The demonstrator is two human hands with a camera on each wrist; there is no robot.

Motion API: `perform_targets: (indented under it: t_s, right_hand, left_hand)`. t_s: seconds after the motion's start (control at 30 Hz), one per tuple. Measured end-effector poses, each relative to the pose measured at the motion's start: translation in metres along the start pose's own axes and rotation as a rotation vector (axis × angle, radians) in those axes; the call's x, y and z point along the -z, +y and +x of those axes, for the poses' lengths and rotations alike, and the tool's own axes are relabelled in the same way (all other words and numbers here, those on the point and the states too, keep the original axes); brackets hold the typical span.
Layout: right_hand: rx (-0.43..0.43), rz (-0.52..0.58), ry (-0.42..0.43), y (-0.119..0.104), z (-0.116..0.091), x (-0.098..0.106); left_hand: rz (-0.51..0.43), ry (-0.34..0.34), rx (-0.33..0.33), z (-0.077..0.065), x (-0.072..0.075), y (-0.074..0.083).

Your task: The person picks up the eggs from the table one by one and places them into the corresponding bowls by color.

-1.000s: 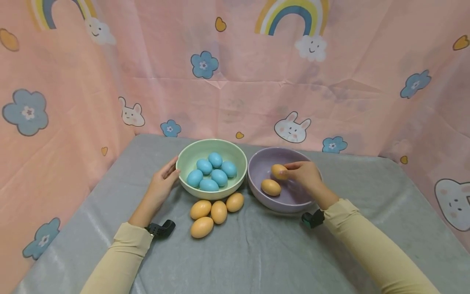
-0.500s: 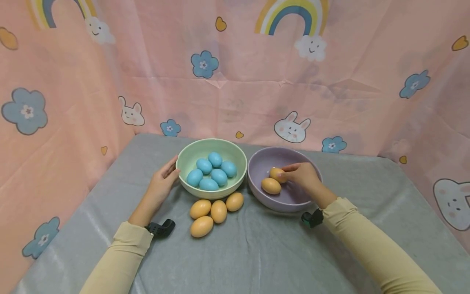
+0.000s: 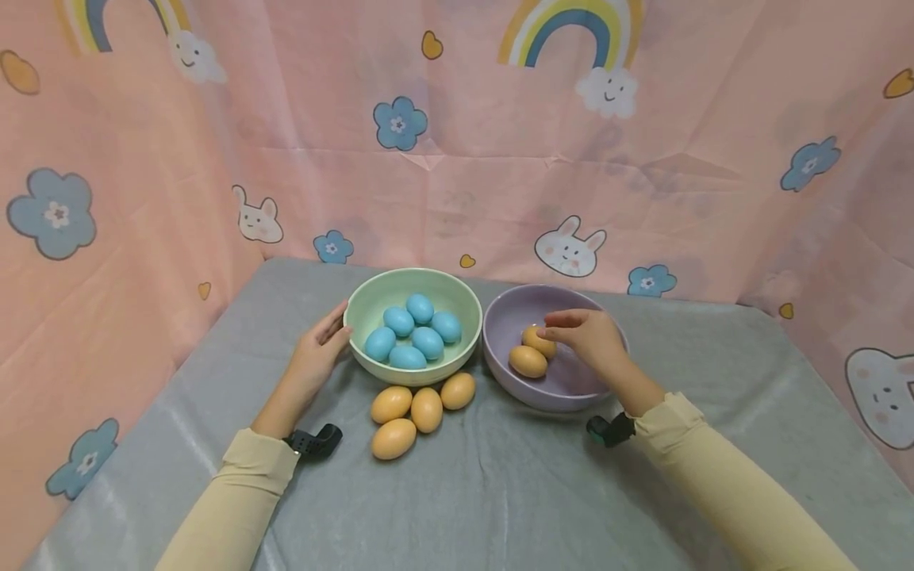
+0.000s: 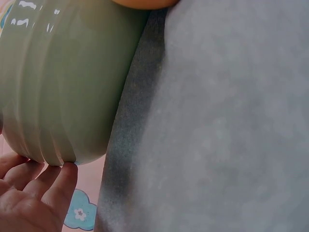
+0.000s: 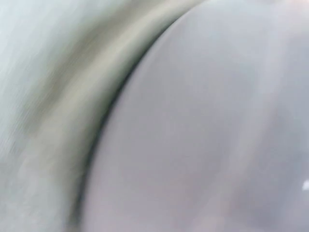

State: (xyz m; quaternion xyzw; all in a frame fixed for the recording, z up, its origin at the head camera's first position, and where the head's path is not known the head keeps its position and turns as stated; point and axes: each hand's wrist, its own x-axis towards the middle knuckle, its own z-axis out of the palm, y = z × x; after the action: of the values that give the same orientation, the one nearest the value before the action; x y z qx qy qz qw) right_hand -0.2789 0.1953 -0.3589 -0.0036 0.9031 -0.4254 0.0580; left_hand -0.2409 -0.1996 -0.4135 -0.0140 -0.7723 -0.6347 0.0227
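My left hand (image 3: pixel 317 349) rests against the left outer side of a light green bowl (image 3: pixel 467 349), its fairly straight fingertips on the wall. The left wrist view shows several fingers (image 4: pixel 60 186) touching the bowl's ridged side. Several blue eggs (image 3: pixel 428 342) lie inside that bowl. My right hand (image 3: pixel 593 341) hovers in the purple bowl (image 3: pixel 517 390), thumb and fingers loosely apart at an orange-tan egg (image 3: pixel 534 342) that they partly overlap. A second orange-tan egg (image 3: pixel 528 362) sits against it in the bowl. The right wrist view is blurred, showing mostly the purple bowl (image 5: pixel 169 145).
Several orange-tan eggs (image 3: pixel 426 410) lie in a cluster on the grey cloth (image 3: pixel 443 507) in front of the green bowl. The two bowls stand side by side, nearly touching. A pink patterned curtain (image 3: pixel 478 190) encloses the back and sides.
My right hand lowers the egg toward the other one in the purple bowl, then lets go and lifts slightly, its fingers loosened. The left hand stays against the green bowl.
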Motion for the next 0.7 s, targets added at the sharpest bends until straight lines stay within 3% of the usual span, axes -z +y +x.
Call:
perform_targets:
  t_s: [0.33, 0.57, 0.7]
  right_hand:
    - [0.097, 0.109, -0.055, -0.037, -0.044, -0.012]
    - [0.139, 0.218, -0.052, -0.046, -0.062, -0.027]
    - [0.146, 0.262, -0.096, -0.048, -0.068, -0.037]
  left_hand:
    - [0.001, -0.001, -0.001, 0.0, -0.001, 0.001]
    - [0.007, -0.005, -0.009, -0.001, -0.001, 0.0]
    - [0.008, -0.005, -0.007, -0.001, -0.001, 0.001]
